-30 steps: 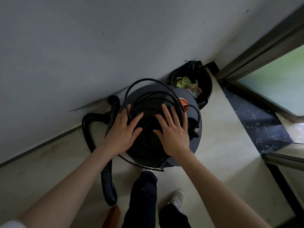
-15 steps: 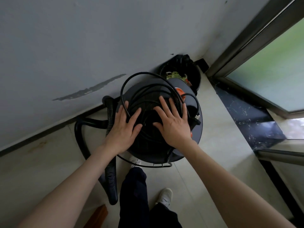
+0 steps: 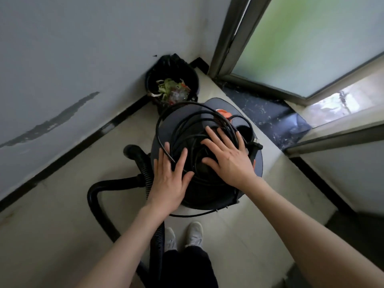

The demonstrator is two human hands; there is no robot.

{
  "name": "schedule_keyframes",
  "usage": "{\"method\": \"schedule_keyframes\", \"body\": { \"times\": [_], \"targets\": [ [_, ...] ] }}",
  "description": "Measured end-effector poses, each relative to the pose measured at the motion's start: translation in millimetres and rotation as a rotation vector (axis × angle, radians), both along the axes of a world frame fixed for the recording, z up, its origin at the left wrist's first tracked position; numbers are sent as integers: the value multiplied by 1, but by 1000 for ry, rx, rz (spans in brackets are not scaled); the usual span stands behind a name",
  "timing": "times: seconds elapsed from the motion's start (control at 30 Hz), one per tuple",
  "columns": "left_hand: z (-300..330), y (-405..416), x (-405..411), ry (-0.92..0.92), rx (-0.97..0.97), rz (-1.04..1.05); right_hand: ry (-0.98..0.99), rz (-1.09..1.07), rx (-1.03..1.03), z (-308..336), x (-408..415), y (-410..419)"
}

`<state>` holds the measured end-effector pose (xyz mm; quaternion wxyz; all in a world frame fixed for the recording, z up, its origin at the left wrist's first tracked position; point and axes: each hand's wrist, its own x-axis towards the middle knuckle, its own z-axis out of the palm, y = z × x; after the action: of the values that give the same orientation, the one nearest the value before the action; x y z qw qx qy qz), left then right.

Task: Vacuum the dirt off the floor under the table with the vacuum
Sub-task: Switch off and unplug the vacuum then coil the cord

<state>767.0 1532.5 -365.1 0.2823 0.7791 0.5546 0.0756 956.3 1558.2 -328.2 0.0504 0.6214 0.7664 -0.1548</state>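
- Black cord [image 3: 187, 129] lies coiled in loose loops on top of the round grey vacuum [image 3: 207, 154], which stands on the pale floor [image 3: 62, 215] in the corner at 12 o'clock from your feet; none of it is unwound yet.
- Your left hand [image 3: 169, 179] rests flat on the lid at about 9 o'clock of the drum, fingers straight and spread, one loop of cord crossing over them.
- Your right hand [image 3: 228, 159] presses flat at about 2 o'clock of the drum, fingers wide and straight on the coils, gripping nothing.
- By my reading the job has barely begun: the vacuum is out by the wall, but the plug [image 3: 254, 145] hangs free at 3 o'clock, the hose [image 3: 99, 190] curls idle at 8 o'clock, and no table or dirt is in view.
- Left to do, as I judge it: free the cord, plug in, move the vacuum to the table, clean beneath it.
- Count: one vacuum, one hose, one cord with one plug, one orange button [image 3: 223, 113] at 1 o'clock, one bin [image 3: 172, 86] with scraps at 11 o'clock, two hands, two white shoes [image 3: 194, 233].
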Motion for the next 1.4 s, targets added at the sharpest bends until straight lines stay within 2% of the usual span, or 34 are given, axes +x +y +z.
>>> {"method": "schedule_keyframes", "body": {
  "times": [0.27, 0.6, 1.17, 1.4],
  "targets": [
    [0, -39, 74, -19, 36, -97, -48, -129, -28, 3, 68, -55],
    [8, -86, 159, 16, -79, -169, -41, -185, -55, 7, 154, -114],
    [28, -155, 370, 33, -241, -283, -55, -248, -64, 11, 363, -201],
    [27, -185, 460, -21, -276, -338, -35, -435, -181, 20, 442, -232]
  ]
}}
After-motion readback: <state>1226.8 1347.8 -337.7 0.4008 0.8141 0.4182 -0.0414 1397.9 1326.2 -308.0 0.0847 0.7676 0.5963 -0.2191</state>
